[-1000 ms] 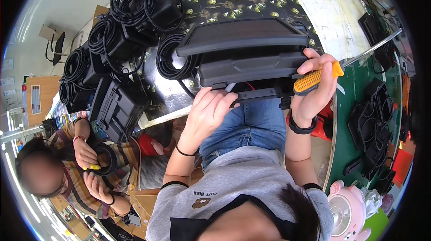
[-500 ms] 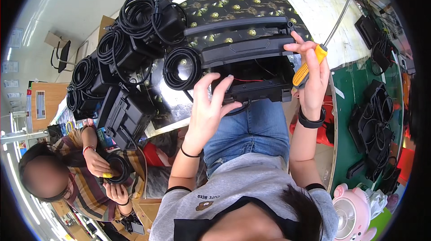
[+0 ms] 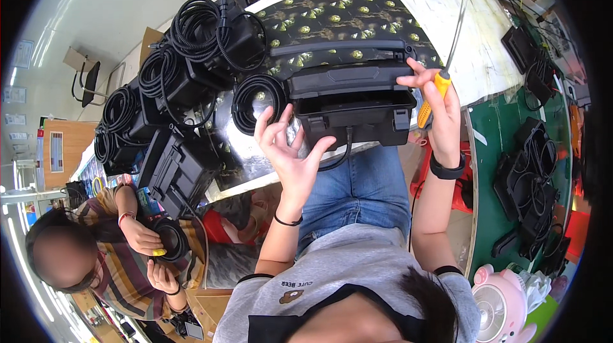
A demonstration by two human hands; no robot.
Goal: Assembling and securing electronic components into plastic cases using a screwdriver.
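Fingers spread on left hand, holding nothing, near black coiled ribbed cable. Right hand grips yellow-handled, long-shafted steel screwdriver, free fingertips at right end of open black rectangular plastic case, set at near edge of white-topped table. Step, by judgement: steadying case. Next move seems to call for left-hand hold, shaft kept clear.

Head-worn, the left of two fisheye cameras looks down from near above, past the grey shirt, to the left hand, right hand and table.
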